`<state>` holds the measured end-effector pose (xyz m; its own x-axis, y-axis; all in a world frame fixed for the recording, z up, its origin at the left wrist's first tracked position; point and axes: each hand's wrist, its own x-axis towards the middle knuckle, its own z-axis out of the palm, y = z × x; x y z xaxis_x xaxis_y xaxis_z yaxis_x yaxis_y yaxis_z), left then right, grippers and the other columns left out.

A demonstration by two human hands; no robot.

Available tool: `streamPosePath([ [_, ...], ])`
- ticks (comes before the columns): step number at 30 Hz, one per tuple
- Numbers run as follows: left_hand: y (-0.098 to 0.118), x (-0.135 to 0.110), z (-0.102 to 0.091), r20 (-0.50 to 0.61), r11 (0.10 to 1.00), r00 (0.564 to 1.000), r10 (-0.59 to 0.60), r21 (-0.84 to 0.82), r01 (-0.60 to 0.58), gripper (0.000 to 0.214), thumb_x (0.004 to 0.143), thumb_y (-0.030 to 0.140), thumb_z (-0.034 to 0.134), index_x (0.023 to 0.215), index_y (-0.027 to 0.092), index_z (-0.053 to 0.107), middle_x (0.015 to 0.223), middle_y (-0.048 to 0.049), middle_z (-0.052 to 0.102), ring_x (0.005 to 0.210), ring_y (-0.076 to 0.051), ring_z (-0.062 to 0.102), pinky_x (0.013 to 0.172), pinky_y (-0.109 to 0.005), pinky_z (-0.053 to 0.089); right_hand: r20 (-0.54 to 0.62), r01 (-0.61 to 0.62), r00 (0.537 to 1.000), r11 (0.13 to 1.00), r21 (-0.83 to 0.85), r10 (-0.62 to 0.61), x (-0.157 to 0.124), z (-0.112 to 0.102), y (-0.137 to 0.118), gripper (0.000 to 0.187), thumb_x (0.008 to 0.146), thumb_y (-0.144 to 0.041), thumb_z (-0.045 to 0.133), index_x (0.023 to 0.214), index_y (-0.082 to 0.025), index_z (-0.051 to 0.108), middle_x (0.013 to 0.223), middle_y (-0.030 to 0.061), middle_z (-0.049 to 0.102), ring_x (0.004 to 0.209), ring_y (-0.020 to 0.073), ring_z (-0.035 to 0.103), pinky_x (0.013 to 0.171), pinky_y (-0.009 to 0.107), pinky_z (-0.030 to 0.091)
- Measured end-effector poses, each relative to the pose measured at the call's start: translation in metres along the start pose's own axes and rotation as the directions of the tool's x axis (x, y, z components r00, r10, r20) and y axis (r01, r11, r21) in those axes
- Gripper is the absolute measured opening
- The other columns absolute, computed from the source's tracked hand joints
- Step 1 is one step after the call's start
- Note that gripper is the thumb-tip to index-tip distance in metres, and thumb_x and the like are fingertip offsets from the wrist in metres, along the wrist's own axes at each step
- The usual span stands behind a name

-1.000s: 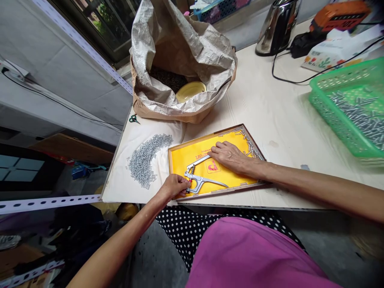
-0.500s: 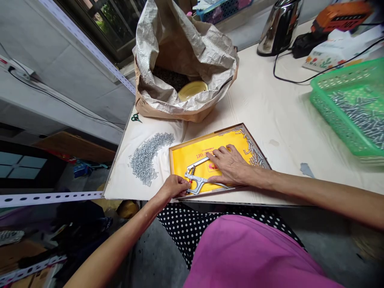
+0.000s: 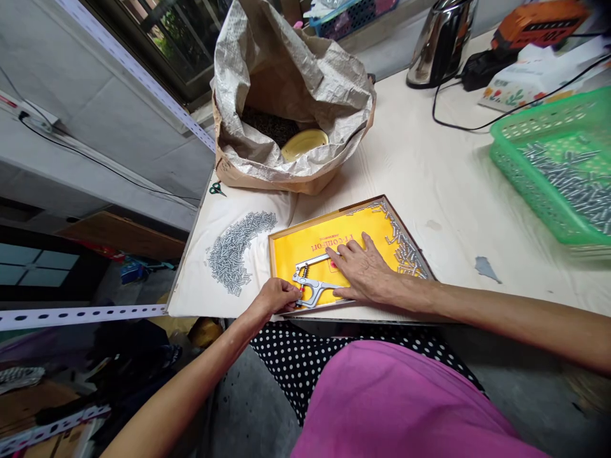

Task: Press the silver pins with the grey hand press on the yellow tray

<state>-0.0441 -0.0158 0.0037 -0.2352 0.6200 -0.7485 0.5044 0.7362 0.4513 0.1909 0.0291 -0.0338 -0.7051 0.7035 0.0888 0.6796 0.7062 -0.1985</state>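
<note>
A pair of silver snap-fastener pliers (image 3: 319, 289) lies in a shallow tray (image 3: 273, 264) with a yellow lining, its handles spread apart. My right hand (image 3: 365, 270) is over the handles, with the thumb at the lower one and the fingers at the upper one. At the jaw end, beside a small red part, my left hand (image 3: 280, 295) has its fingertips pinched together. Whatever they hold is hidden. Small silvery metal pieces (image 3: 410, 259) lie along the tray's right side. Left of the tray, a curved pile of similar pieces (image 3: 233, 249) rests on white cloth.
An open woven sack (image 3: 296, 175) with dark contents and a yellow dish (image 3: 305, 144) stands behind the tray. On the right is a green basket (image 3: 529, 213) of metal pieces. A kettle (image 3: 436, 48), a cord and small green scissors (image 3: 217, 189) are farther back.
My right hand has shifted slightly on the pliers, and its wrist sits a little lower. My left hand stays at the jaw. The view has moved slightly.
</note>
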Motion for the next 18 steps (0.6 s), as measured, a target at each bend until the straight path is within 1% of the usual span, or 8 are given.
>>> streamPosePath([
  [4, 0.001, -0.004, -0.004, 0.006, 0.997, 1.000, 0.019, 0.069, -0.019, 0.028, 0.072, 0.034, 0.078, 0.061, 0.014, 0.063, 0.052, 0.0018, 0.059, 0.050, -0.011, 0.055, 0.056, -0.024, 0.047, -0.027, 0.008, 1.000, 1.000, 0.027, -0.007, -0.002, 0.005, 0.001, 0.076, 0.081, -0.056, 0.069, 0.139, -0.010, 0.051, 0.120, 0.0217, 0.065, 0.114, 0.0390, 0.052, 0.102, 0.060, 0.030],
  [7, 0.002, -0.013, -0.003, -0.112, 0.924, 0.967, 0.228, 0.338, -0.179, 0.033, 0.088, 0.036, 0.064, 0.064, 0.014, 0.065, 0.062, -0.0040, 0.063, 0.062, -0.017, 0.062, 0.065, -0.028, 0.051, -0.048, 0.012, 0.999, 0.999, 0.035, -0.010, -0.004, 0.006, -0.001, 0.071, 0.083, -0.053, 0.069, 0.137, -0.011, 0.052, 0.118, 0.0202, 0.065, 0.113, 0.0372, 0.053, 0.101, 0.056, 0.031],
  [8, 0.003, -0.015, -0.001, -0.142, 0.858, 0.921, 0.363, 0.436, -0.271, 0.030, 0.090, 0.036, 0.062, 0.070, 0.014, 0.067, 0.071, -0.0064, 0.067, 0.072, -0.019, 0.065, 0.072, -0.031, 0.053, -0.057, 0.014, 0.998, 0.999, 0.038, -0.011, -0.005, 0.006, -0.001, 0.069, 0.084, -0.051, 0.069, 0.137, -0.011, 0.051, 0.119, 0.0201, 0.065, 0.113, 0.0366, 0.053, 0.101, 0.054, 0.031],
  [10, 0.007, -0.019, 0.008, -0.097, 0.663, 0.772, 0.628, 0.586, -0.466, 0.022, 0.087, 0.035, 0.068, 0.095, 0.015, 0.071, 0.101, -0.0108, 0.071, 0.099, -0.025, 0.065, 0.089, -0.037, 0.053, -0.058, 0.029, 0.998, 0.998, 0.050, -0.026, -0.006, 0.005, -0.002, 0.066, 0.086, -0.049, 0.068, 0.137, -0.010, 0.051, 0.119, 0.0204, 0.064, 0.112, 0.0354, 0.053, 0.098, 0.050, 0.033],
  [12, 0.015, -0.015, 0.020, 0.054, 0.453, 0.637, 0.769, 0.657, -0.602, 0.046, 0.081, 0.033, 0.076, 0.122, 0.016, 0.063, 0.130, -0.0140, 0.062, 0.122, -0.030, 0.055, 0.104, -0.044, 0.047, -0.047, 0.049, 0.998, 0.997, 0.065, -0.046, -0.003, 0.004, 0.000, 0.064, 0.088, -0.048, 0.066, 0.136, -0.010, 0.051, 0.120, 0.0207, 0.064, 0.112, 0.0351, 0.053, 0.096, 0.049, 0.034],
  [13, 0.020, -0.011, 0.025, 0.129, 0.369, 0.598, 0.791, 0.679, -0.635, 0.056, 0.080, 0.031, 0.077, 0.130, 0.016, 0.057, 0.138, -0.0153, 0.057, 0.127, -0.031, 0.051, 0.107, -0.046, 0.045, -0.041, 0.059, 0.998, 0.995, 0.076, -0.056, -0.001, 0.003, 0.002, 0.065, 0.088, -0.049, 0.066, 0.137, -0.009, 0.050, 0.121, 0.0210, 0.064, 0.113, 0.0354, 0.053, 0.096, 0.049, 0.035],
  [15, 0.031, 0.001, 0.032, 0.219, 0.273, 0.573, 0.790, 0.711, -0.648, 0.063, 0.082, 0.030, 0.075, 0.137, 0.014, 0.050, 0.140, -0.0173, 0.054, 0.125, -0.031, 0.050, 0.107, -0.049, 0.045, -0.026, 0.075, 0.997, 0.992, 0.106, -0.072, 0.006, 0.000, 0.008, 0.070, 0.088, -0.049, 0.067, 0.141, -0.008, 0.046, 0.126, 0.0219, 0.061, 0.116, 0.0356, 0.052, 0.097, 0.049, 0.036],
  [18, 0.047, 0.019, 0.034, 0.242, 0.234, 0.581, 0.777, 0.746, -0.623, 0.066, 0.083, 0.032, 0.073, 0.140, 0.013, 0.045, 0.128, -0.0159, 0.058, 0.115, -0.031, 0.053, 0.102, -0.049, 0.048, 0.044, 0.066, 0.996, 0.988, 0.140, -0.073, 0.017, -0.007, 0.022, 0.077, 0.081, -0.044, 0.074, 0.142, -0.008, 0.043, 0.132, 0.0217, 0.058, 0.115, 0.0340, 0.052, 0.092, 0.045, 0.040],
])
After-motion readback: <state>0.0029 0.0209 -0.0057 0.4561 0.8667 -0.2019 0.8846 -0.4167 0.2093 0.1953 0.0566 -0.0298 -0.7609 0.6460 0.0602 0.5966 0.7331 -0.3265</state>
